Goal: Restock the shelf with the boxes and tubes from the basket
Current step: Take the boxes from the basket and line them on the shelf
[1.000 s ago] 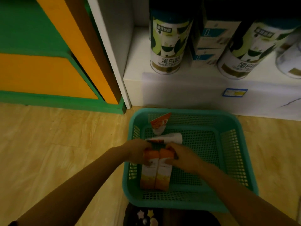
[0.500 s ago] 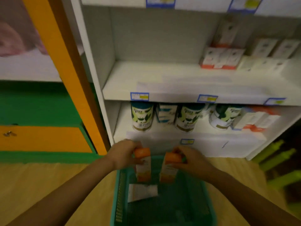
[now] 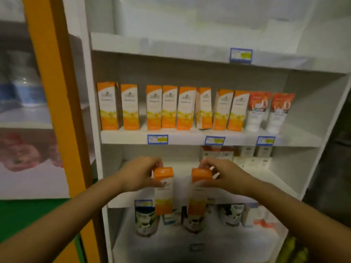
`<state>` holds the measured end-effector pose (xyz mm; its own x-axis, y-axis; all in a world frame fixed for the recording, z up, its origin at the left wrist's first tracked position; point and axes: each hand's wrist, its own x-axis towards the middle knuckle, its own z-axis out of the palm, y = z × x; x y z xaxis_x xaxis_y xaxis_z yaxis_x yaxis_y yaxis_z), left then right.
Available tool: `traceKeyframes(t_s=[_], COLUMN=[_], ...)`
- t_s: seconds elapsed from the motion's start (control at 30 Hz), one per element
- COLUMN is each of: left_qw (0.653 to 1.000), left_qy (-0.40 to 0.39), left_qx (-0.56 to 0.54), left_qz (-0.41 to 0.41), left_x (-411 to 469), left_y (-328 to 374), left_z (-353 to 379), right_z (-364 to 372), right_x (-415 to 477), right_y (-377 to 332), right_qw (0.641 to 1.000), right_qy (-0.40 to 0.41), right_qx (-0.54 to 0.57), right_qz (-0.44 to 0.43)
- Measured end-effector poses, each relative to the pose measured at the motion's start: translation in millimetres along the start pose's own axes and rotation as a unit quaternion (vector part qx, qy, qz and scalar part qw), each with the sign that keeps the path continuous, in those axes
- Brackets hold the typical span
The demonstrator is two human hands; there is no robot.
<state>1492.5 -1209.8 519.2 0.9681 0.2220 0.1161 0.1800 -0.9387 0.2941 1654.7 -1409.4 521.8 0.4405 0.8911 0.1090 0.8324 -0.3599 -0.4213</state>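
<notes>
My left hand (image 3: 139,174) grips the top of an orange-and-white box (image 3: 164,196), held upright in front of the white shelf unit. My right hand (image 3: 226,176) grips the top of a second matching box (image 3: 198,196) beside it. Both boxes hang in the air at the level of the second shelf board (image 3: 275,184). On the shelf above (image 3: 190,138) stands a row of several matching orange boxes (image 3: 170,107), with two red-topped white tubes (image 3: 256,111) at its right end. The basket is out of view.
An orange post (image 3: 57,111) runs along the shelf unit's left side. Round tins (image 3: 145,221) stand on the lower shelf behind the held boxes. Small white boxes (image 3: 247,152) sit at the back right of the middle shelf. Blue price tags (image 3: 157,139) mark the shelf edges.
Both hands lifted the two orange boxes out of the green basket and raised them to shelf height. My view swung up from the floor to the upper shelves.
</notes>
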Motion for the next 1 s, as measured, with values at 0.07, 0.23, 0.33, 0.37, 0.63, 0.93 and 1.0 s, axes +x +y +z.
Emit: traceKeyframes(t_s=[0.07,0.23,0.33,0.37,0.63,0.93,1.0], left_qw=[1.0,0.994,0.99,0.989,0.987,0.986,0.987], left_qy=[0.017,0.074,0.105,0.116,0.147,0.152,0.15], left_qx=[-0.022,-0.074,-0.081,-0.081,-0.062,-0.059,-0.055], left_qz=[0.01,0.033,0.039,0.035,-0.006,-0.016,-0.02], left_x=[10.2,42.6,67.0,75.2,127.8,149.2,152.2], left_y=[9.4,35.2,47.1,49.7,55.1,53.1,51.5], left_z=[-27.7,-89.1,-113.3,-120.1,-142.3,-136.6,-134.7], right_z=[-26.8,-83.9,-110.7,-119.1,-166.5,-183.8,-183.5], right_x=[6.1,23.0,31.5,34.1,59.3,89.2,94.0], right_y=[-7.3,-18.1,-22.0,-23.5,-23.7,-18.7,-17.8], right_qw=[1.0,0.999,0.998,0.998,0.993,0.984,0.983], right_qy=[0.012,0.039,0.054,0.059,0.11,0.171,0.174], right_qx=[-0.009,-0.027,-0.025,-0.027,-0.041,-0.047,-0.049], right_qz=[-0.011,-0.023,-0.025,-0.025,-0.013,-0.004,0.0])
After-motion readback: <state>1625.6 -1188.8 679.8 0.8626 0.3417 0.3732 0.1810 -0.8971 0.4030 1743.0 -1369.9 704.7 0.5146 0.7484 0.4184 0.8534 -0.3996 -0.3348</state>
